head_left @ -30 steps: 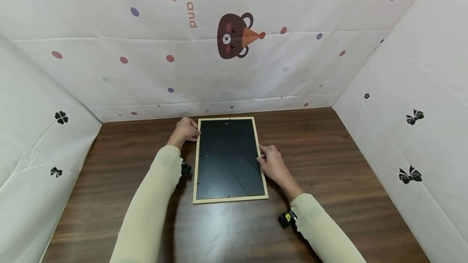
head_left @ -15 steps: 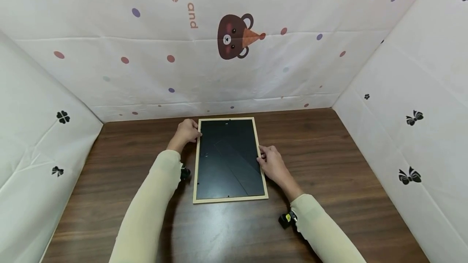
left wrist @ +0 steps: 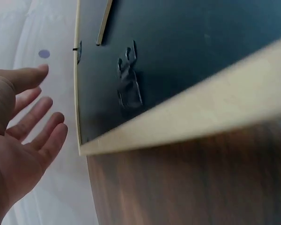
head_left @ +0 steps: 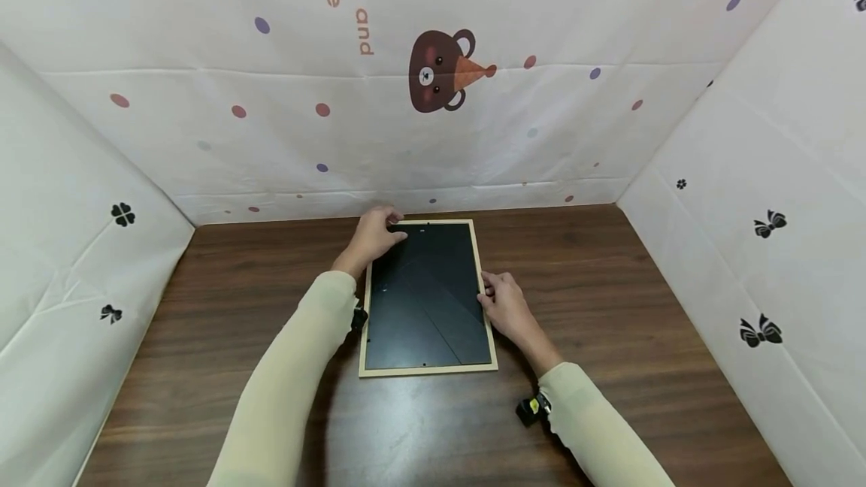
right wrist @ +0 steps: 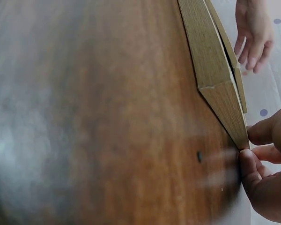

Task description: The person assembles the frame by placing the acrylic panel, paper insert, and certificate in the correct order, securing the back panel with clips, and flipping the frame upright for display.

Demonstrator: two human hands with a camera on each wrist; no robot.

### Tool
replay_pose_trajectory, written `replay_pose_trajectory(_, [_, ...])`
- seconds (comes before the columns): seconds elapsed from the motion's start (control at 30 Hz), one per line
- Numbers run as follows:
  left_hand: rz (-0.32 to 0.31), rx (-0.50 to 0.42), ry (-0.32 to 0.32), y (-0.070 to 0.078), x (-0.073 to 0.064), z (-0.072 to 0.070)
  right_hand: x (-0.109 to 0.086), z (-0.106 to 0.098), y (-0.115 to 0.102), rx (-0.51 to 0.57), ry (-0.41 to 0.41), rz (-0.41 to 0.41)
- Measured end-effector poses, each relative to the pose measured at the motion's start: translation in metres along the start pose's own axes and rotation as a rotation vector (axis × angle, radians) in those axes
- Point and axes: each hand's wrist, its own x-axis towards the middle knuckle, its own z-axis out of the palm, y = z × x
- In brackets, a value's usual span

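Note:
A picture frame (head_left: 429, 299) with a pale wooden border lies face down on the table, its black back upward. In the left wrist view a bent metal hook (left wrist: 129, 86) and a small clip (left wrist: 78, 52) show on the back. My left hand (head_left: 373, 235) is over the frame's far left corner with fingers spread, holding nothing; the left wrist view has it apart from the wood. At the right edge, my right hand (head_left: 506, 303) pinches the border between thumb and fingers, seen closer in the right wrist view beside the border's corner (right wrist: 225, 108).
The frame rests on a dark wood-grain table (head_left: 575, 269). White printed sheeting (head_left: 541, 134) rises behind the far edge and on both sides. A narrow raised strip (left wrist: 104, 23) stands out from the frame's back.
My left hand has let go of the frame's left edge and moved right and a little away, over the far left corner. The right hand and the frame stay in place.

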Motion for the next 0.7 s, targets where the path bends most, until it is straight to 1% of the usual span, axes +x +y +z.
replay_pose_trajectory(0.13, [0.027, 0.033, -0.074, 0.005, 0.012, 0.008, -0.001, -0.001, 0.000, 0.002, -0.002, 0.001])
replay_pose_trajectory(0.27, [0.017, 0.080, -0.129, 0.009, 0.020, 0.013, -0.003, 0.000, -0.001, 0.001, -0.003, -0.003])
replay_pose_trajectory(0.33, [0.003, 0.100, -0.144, 0.010, 0.022, 0.015, -0.005, 0.001, -0.001, 0.003, -0.007, -0.003])
replay_pose_trajectory(0.5, [-0.002, 0.179, -0.197, 0.008, 0.022, 0.017, -0.009, 0.003, -0.004, 0.020, -0.018, -0.012])
replay_pose_trajectory(0.6, [0.019, 0.230, -0.236, 0.005, 0.023, 0.019, -0.009, 0.003, -0.005, 0.029, -0.013, -0.018])
replay_pose_trajectory(0.7, [0.055, 0.260, -0.267, 0.006, 0.023, 0.019, -0.009, 0.002, -0.005, 0.025, -0.008, -0.014])
